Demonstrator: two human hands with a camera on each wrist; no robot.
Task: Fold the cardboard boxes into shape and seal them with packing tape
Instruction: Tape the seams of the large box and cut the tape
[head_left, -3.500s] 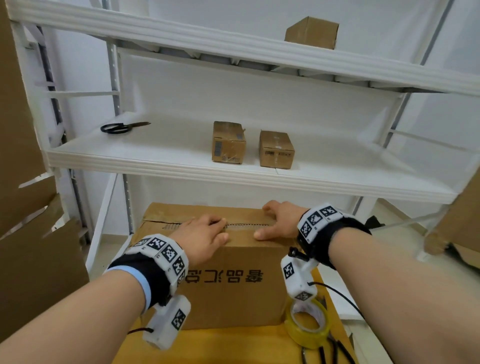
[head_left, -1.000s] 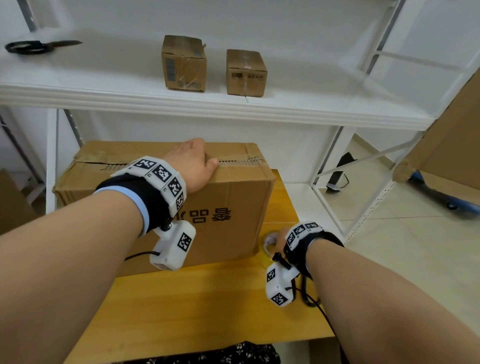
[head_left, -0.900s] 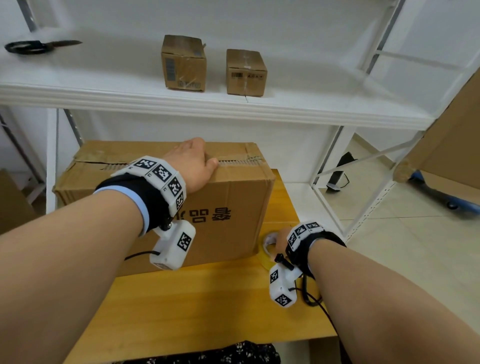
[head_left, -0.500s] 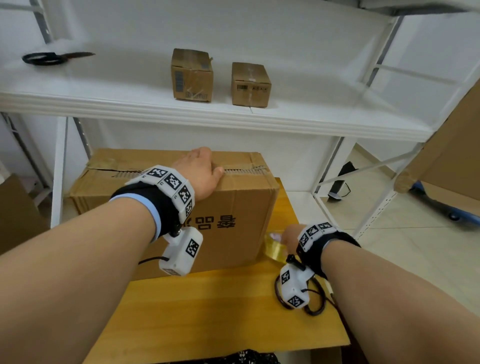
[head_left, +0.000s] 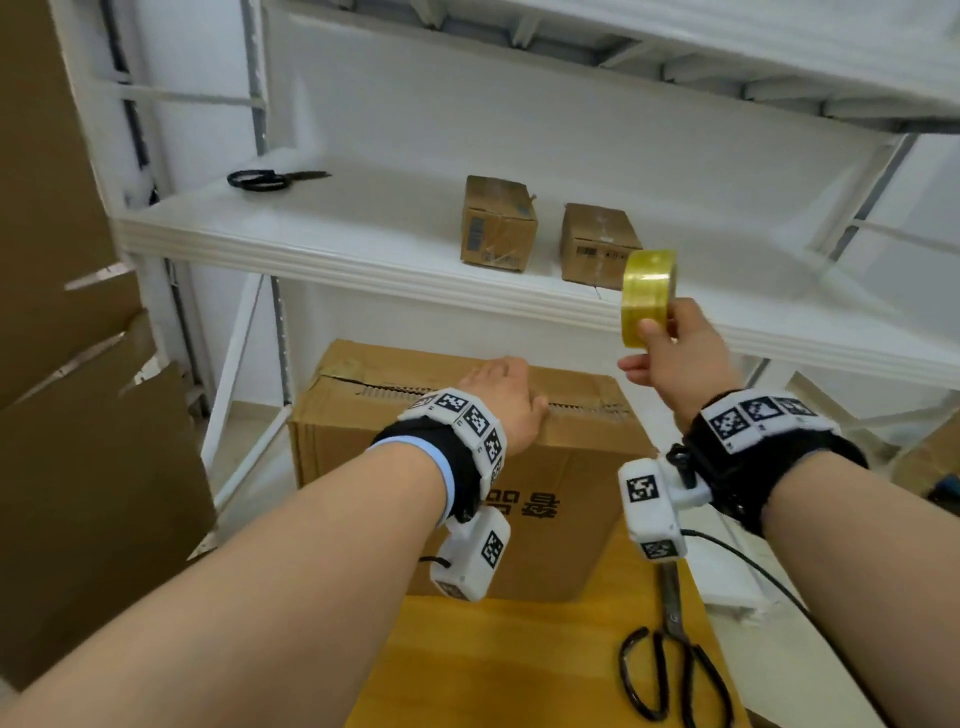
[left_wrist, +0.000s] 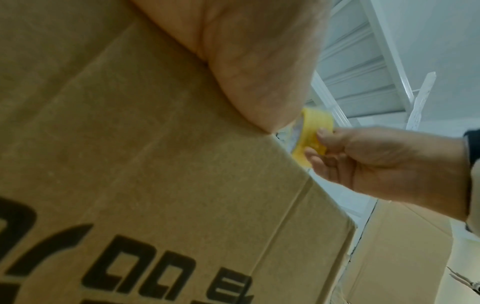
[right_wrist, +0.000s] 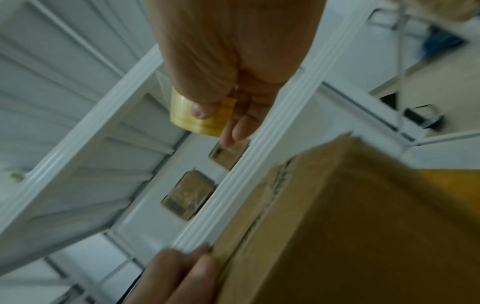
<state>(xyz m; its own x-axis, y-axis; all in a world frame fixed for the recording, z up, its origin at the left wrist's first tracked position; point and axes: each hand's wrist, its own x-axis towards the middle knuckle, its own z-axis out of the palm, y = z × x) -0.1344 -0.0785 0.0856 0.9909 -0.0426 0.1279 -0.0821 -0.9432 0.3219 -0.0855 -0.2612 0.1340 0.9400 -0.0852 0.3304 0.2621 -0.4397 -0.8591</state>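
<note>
Pinching one tape roll, right grip; left grip flat on one large box; two small boxes shelved.

The large cardboard box bears bold black Chinese characters on its near side, printed upside down and partly hidden by the wrists; "品" can be made out. The two small boxes on the shelf carry barcode labels too small to read.
</note>
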